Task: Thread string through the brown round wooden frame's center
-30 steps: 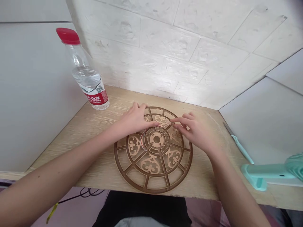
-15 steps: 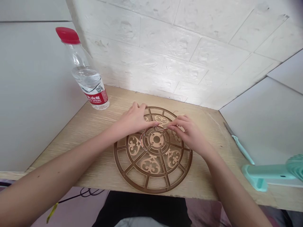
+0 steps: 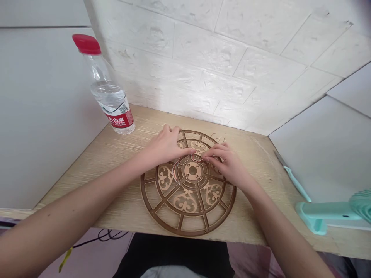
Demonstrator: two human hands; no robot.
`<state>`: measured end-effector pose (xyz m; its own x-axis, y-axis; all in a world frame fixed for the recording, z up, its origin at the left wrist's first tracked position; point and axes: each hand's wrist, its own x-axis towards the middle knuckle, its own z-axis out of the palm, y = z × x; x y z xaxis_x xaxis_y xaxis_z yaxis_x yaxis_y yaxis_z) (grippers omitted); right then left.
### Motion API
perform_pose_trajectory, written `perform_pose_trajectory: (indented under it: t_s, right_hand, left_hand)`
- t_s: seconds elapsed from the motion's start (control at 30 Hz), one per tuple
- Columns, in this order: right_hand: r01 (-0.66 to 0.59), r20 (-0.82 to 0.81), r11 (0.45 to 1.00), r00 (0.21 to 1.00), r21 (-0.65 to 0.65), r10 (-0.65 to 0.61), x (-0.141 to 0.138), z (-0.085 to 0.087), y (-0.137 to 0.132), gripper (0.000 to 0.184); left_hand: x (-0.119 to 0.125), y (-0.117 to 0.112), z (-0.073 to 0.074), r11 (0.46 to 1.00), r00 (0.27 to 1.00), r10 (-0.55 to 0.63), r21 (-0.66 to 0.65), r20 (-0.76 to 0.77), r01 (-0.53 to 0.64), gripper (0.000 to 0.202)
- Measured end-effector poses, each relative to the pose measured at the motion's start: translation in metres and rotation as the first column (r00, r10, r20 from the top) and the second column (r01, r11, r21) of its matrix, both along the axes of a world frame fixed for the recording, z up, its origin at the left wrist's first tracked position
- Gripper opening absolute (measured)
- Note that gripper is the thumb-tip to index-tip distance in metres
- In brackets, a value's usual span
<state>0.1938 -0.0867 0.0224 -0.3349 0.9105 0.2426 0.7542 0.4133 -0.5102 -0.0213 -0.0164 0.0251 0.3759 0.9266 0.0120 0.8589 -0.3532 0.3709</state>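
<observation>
A round brown openwork frame (image 3: 201, 227) with scrolled inserts lies flat on the wooden surface. Thin wire (image 3: 194, 159) runs along the groove around its centre ring, and loose ends stick out past my right hand. My left hand (image 3: 166, 144) grips the frame's far left part, fingers at the rim and thumb stretched to the wire near the ring. My right hand (image 3: 227, 160) pinches the wire just right of that thumb, close over the ring. The right fingers cover part of the frame's upper right side.
A water bottle (image 3: 111, 100) with a red cap stands at the back left. A knife with a mint handle (image 3: 297, 183) leans by the right panel, near a mint-coloured stand (image 3: 319, 210). A white brick-patterned wall (image 3: 185, 58) closes off the back.
My right hand has moved slightly left and down with the wire, closer to the centre ring. Loose wire ends now show behind it. My left hand stays in place on the frame.
</observation>
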Motion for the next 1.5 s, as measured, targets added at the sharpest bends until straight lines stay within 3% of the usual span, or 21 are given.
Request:
perform_pose_trajectory:
  t_s: [0.43,0.8,1.17,1.5]
  right_hand:
    - [0.013,0.010,1.000,1.000,-0.019,-0.013,0.006,0.001,-0.003,0.016]
    - [-0.119,0.075,0.993,0.990,-0.009,0.119,0.012,0.010,-0.005,0.025]
    - [-0.065,0.093,0.998,0.993,-0.015,0.066,0.010,0.011,-0.008,0.031]
    - [-0.104,0.127,0.995,0.987,0.008,0.102,0.010,0.010,-0.008,0.033]
  left_hand:
    - [0.001,-0.001,0.000,1.000,1.000,0.012,-0.014,0.005,-0.012,0.098]
    - [0.002,-0.004,0.005,0.999,1.000,0.028,-0.036,0.008,-0.028,0.100]
    - [0.002,-0.003,0.007,0.999,0.999,0.041,-0.030,-0.002,-0.041,0.093]
    - [0.002,-0.002,0.005,0.999,1.000,0.016,-0.037,0.015,-0.016,0.098]
